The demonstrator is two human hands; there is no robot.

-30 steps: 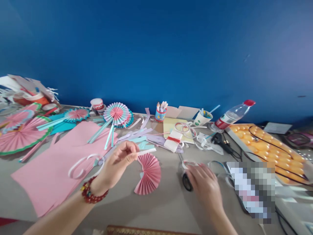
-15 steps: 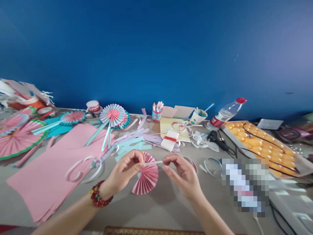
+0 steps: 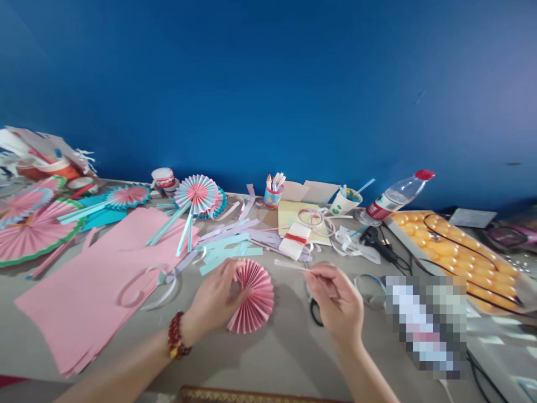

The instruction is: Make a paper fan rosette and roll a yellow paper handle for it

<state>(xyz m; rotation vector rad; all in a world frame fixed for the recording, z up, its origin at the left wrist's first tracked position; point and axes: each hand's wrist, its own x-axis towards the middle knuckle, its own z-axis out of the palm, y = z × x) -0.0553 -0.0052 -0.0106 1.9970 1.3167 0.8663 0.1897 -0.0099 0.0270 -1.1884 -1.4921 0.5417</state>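
My left hand (image 3: 213,299), with a red bead bracelet (image 3: 178,336) at its wrist, is at the left side of a pink pleated paper fan (image 3: 258,296) on the table. Its thumb, slightly blurred, reaches over the folds, and its fingers are at the upper left edge. Thumb and fingers stand apart; part of the fan is hidden behind them. To the right, my right hand (image 3: 335,302) pinches one end of a thin white strip (image 3: 289,264). The strip's free end points left, above the table. Below that hand, a black scissors-like loop (image 3: 315,313) is partly covered.
Pink paper sheets (image 3: 92,285) and curled white strips (image 3: 163,296) lie left. Finished paper fans (image 3: 197,193) stand behind them. Cut strips (image 3: 229,246), a pen cup (image 3: 273,196) and a bottle (image 3: 390,201) are farther back. Cables (image 3: 386,246) and an orange bubbled panel (image 3: 457,252) occupy the right.
My left hand has let go of the white strip and spread over the pink fan's left side. My right hand has moved right with the strip. The view has shifted slightly.
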